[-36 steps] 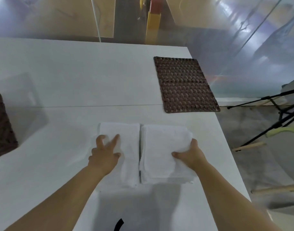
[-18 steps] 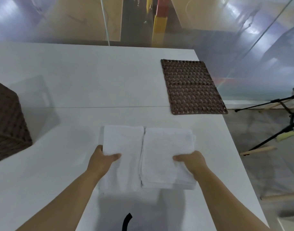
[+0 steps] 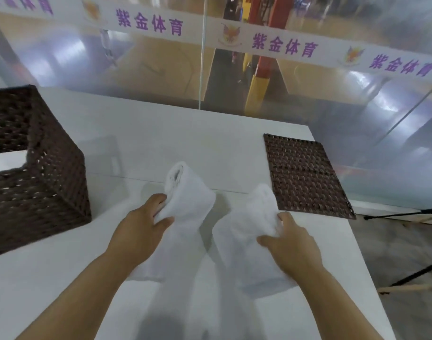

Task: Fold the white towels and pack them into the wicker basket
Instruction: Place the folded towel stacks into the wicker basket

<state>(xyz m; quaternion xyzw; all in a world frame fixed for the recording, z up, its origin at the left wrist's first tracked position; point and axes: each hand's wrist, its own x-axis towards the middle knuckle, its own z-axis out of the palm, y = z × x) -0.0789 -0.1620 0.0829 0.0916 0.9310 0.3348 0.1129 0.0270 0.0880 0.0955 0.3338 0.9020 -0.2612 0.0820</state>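
Two folded white towel stacks are lifted off the white table [image 3: 161, 141], one in each hand. My left hand [image 3: 141, 229] grips the left towel stack [image 3: 185, 200] by its left edge, thumb on top. My right hand [image 3: 289, 244] grips the right towel stack [image 3: 249, 224] from its right side. Both stacks tilt up and sag toward me. The dark brown wicker basket [image 3: 50, 177] stands open at the left of the table, with something white low inside it.
A flat dark wicker lid [image 3: 305, 175] lies at the table's right far corner. Behind the table runs a clear plastic sheet with a printed banner [image 3: 283, 47]. Black stand legs [image 3: 406, 214] are on the floor to the right.
Both towel stacks lay flat on the table before; now both hands have closed on them and raised them. The view has tilted up and left, bringing the basket into sight.
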